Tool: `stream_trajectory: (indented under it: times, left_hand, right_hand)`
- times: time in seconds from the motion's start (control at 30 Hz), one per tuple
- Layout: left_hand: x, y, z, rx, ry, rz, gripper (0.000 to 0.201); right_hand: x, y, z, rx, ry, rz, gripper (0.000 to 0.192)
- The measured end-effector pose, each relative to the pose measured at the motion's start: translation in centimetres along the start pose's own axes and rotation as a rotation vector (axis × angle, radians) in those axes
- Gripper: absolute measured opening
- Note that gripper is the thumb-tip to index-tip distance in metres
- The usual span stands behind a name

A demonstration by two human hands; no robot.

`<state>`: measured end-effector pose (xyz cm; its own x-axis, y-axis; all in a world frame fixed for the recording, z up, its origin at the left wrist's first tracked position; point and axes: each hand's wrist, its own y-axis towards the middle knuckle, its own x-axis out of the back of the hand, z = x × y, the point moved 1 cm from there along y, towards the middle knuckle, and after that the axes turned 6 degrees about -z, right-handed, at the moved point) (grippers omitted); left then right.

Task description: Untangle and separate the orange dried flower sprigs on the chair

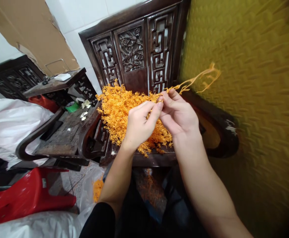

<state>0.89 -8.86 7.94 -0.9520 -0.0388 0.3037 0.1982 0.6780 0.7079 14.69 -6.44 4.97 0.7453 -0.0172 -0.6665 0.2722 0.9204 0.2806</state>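
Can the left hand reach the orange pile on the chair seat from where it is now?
Probably yes: the left hand hovers directly over the orange pile on the carved chair, and nothing lies between them.

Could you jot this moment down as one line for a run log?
left hand: pinching orange strands | right hand: pinching same orange strands | below: orange pile on carved wooden chair

A dark carved wooden chair carries a heap of orange strands, piled on its seat just beyond and beneath the left hand and right hand. A few loose strands lie at the seat's near edge, below the hands.
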Motion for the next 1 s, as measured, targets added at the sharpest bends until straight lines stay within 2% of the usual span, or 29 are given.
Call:
stream_trajectory:
  times: [0.07, 0.13, 0.2, 0.27, 0.37, 0.5, 0.6, 0.73, 0.87, 1.0]
  left_hand:
    - [0.1, -0.1, 0.1, 0.018, -0.177, 0.052, 0.049]
    - [0.7, -0.4, -0.3, 0.015, -0.348, 0.088, 0.050]
    - [1.6, -0.9, -1.5, 0.021, -0.432, 0.057, 0.048]
    - [2.7, -1.3, -2.9, 0.066, -0.439, -0.007, 0.043]
    - [3.7, -1.4, -4.1, 0.157, -0.437, -0.055, 0.029]
    - [4.1, -0.9, -3.2, 0.285, -0.454, -0.045, 0.022]
    - [4.3, -0.3, -1.8, 0.375, -0.478, -0.024, 0.019]
    - [4.6, 0.4, -0.5, 0.443, -0.480, -0.070, 0.016]
    - [5.0, 0.8, 0.5, 0.433, -0.491, -0.130, 0.015]
    - [4.9, 0.5, 0.9, 0.418, -0.378, -0.053, 0.034]
  right_hand:
    - [0.5, 0.6, 0.0, -0.068, 0.129, -0.088, 0.033]
    - [1.6, 1.4, 0.6, -0.055, 0.261, -0.216, 0.026]
    - [3.0, 2.0, 1.5, -0.023, 0.334, -0.298, 0.025]
    - [3.8, 2.2, 2.5, -0.035, 0.310, -0.237, 0.024]
    - [3.2, 1.2, 3.9, -0.089, 0.172, -0.031, 0.019]
    - [0.7, -0.7, 4.8, -0.111, 0.001, 0.127, 0.005]
    - [-0.4, -1.2, 5.1, -0.112, -0.042, 0.205, 0.010]
    - [-0.6, -1.5, 5.0, -0.092, -0.106, 0.231, 0.024]
    - [-0.9, -1.7, 4.5, -0.125, -0.168, 0.227, 0.041]
    - [-1.3, -1.7, 3.9, -0.201, -0.114, 0.234, 0.043]
